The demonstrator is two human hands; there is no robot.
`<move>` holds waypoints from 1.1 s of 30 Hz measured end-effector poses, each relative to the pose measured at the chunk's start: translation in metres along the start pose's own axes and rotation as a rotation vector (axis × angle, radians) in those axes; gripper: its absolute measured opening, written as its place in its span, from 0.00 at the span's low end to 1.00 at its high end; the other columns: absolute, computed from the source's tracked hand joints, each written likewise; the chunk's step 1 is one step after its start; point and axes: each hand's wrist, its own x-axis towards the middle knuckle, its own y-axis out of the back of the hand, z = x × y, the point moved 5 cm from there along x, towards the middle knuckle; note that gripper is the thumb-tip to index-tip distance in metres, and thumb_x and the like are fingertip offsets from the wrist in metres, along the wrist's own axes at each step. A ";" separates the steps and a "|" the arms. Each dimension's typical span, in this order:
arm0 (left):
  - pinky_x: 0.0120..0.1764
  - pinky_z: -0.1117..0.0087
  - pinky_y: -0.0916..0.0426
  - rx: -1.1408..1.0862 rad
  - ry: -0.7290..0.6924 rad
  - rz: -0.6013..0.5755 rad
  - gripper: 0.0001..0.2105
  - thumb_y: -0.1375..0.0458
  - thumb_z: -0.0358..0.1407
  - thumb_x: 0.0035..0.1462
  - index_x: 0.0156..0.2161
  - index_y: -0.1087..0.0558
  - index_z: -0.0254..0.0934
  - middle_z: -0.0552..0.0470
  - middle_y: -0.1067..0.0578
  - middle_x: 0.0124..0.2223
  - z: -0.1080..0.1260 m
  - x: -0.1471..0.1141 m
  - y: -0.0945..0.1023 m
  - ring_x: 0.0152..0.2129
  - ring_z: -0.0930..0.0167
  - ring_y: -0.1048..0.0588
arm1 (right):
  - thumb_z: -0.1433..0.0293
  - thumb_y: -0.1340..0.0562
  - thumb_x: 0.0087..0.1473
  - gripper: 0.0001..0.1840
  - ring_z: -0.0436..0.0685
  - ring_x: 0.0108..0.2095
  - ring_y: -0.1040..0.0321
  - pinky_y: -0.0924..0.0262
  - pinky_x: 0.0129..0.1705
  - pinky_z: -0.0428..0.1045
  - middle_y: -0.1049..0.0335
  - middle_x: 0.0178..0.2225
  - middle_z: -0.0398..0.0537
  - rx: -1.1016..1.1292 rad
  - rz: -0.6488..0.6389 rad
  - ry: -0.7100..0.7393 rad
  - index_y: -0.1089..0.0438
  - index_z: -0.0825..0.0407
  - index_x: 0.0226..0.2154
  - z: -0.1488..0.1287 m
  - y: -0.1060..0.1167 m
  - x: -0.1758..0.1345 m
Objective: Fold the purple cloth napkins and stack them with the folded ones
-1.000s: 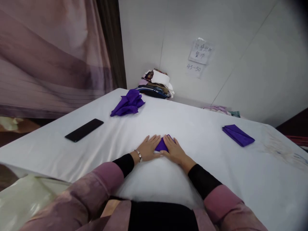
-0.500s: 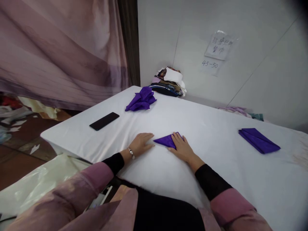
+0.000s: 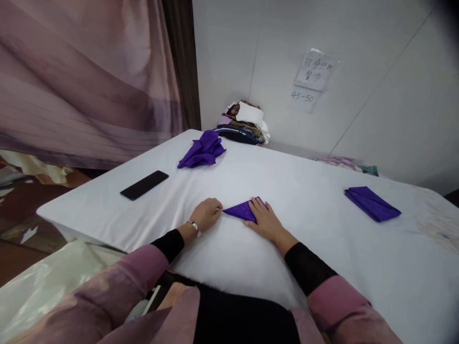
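A purple cloth napkin (image 3: pixel 239 210), folded into a narrow triangle, lies on the white-covered table in front of me. My right hand (image 3: pixel 264 219) rests flat on its wide end, fingers spread, covering part of it. My left hand (image 3: pixel 207 213), with a bracelet at the wrist, is closed in a pinch right at the napkin's pointed left tip. A thin pale bit shows between these fingertips and the tip; what it is I cannot make out.
A crumpled purple cloth (image 3: pixel 203 150) lies at the back left, near a black phone (image 3: pixel 145 185). To the right sits another folded purple napkin (image 3: pixel 373 204). A clothes pile (image 3: pixel 245 122) stands beyond the table's far edge (image 3: pixel 287 154), against the wall.
My left hand has gone from open fingers to a pinch at the napkin's tip. My right hand stays flat on the napkin. The view has shifted slightly to the right.
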 end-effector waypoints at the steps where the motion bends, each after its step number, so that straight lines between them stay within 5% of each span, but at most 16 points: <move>1: 0.42 0.66 0.34 -0.027 -0.003 0.022 0.10 0.51 0.28 0.51 0.36 0.28 0.38 0.50 0.25 0.37 0.005 0.002 0.001 0.37 0.68 0.29 | 0.44 0.57 0.55 0.44 0.61 0.65 0.73 0.75 0.62 0.60 0.67 0.65 0.54 0.003 -0.001 0.000 0.60 0.56 0.63 0.000 0.000 0.000; 4: 0.51 0.64 0.39 -0.064 -0.132 0.007 0.13 0.51 0.33 0.56 0.45 0.30 0.39 0.49 0.26 0.47 0.034 0.013 -0.006 0.47 0.68 0.31 | 0.43 0.56 0.54 0.45 0.61 0.65 0.74 0.76 0.62 0.61 0.67 0.65 0.54 0.026 -0.001 -0.004 0.60 0.56 0.63 -0.002 0.000 0.002; 8: 0.59 0.55 0.53 0.016 -0.290 -0.204 0.29 0.53 0.51 0.58 0.60 0.45 0.38 0.46 0.44 0.63 0.067 0.024 -0.037 0.60 0.62 0.47 | 0.45 0.49 0.52 0.48 0.61 0.65 0.73 0.73 0.62 0.62 0.67 0.65 0.54 0.164 -0.016 0.025 0.64 0.55 0.64 0.005 0.003 0.002; 12: 0.60 0.52 0.60 0.091 -0.226 -0.356 0.37 0.57 0.58 0.55 0.63 0.51 0.35 0.42 0.52 0.66 0.064 0.028 -0.063 0.62 0.60 0.54 | 0.49 0.44 0.50 0.47 0.61 0.64 0.63 0.62 0.62 0.60 0.62 0.65 0.54 0.475 0.082 -0.109 0.62 0.54 0.64 0.043 0.020 -0.017; 17: 0.60 0.54 0.62 0.124 -0.240 -0.345 0.36 0.58 0.58 0.56 0.63 0.51 0.37 0.44 0.53 0.66 0.058 0.029 -0.067 0.62 0.61 0.54 | 0.56 0.46 0.55 0.31 0.60 0.56 0.42 0.45 0.55 0.58 0.40 0.57 0.51 0.729 0.334 -0.480 0.44 0.51 0.58 0.104 0.043 -0.064; 21: 0.60 0.53 0.61 0.152 -0.236 -0.351 0.36 0.58 0.57 0.56 0.63 0.51 0.35 0.43 0.53 0.66 0.059 0.030 -0.066 0.62 0.61 0.54 | 0.61 0.45 0.54 0.26 0.57 0.39 0.29 0.33 0.38 0.52 0.28 0.45 0.54 0.845 0.265 -0.552 0.37 0.55 0.53 0.107 0.037 -0.073; 25: 0.59 0.54 0.60 0.153 -0.239 -0.334 0.35 0.57 0.57 0.56 0.63 0.50 0.37 0.44 0.52 0.66 0.060 0.030 -0.065 0.62 0.61 0.53 | 0.62 0.44 0.52 0.21 0.55 0.31 0.30 0.35 0.33 0.50 0.25 0.34 0.48 0.714 0.146 -0.472 0.32 0.53 0.47 0.086 0.027 -0.062; 33: 0.60 0.54 0.61 0.131 -0.245 -0.333 0.36 0.57 0.57 0.56 0.63 0.51 0.37 0.44 0.52 0.66 0.058 0.030 -0.065 0.62 0.60 0.52 | 0.65 0.43 0.52 0.11 0.54 0.34 0.33 0.42 0.35 0.48 0.27 0.33 0.45 0.293 0.105 -0.336 0.27 0.49 0.36 0.059 0.031 -0.059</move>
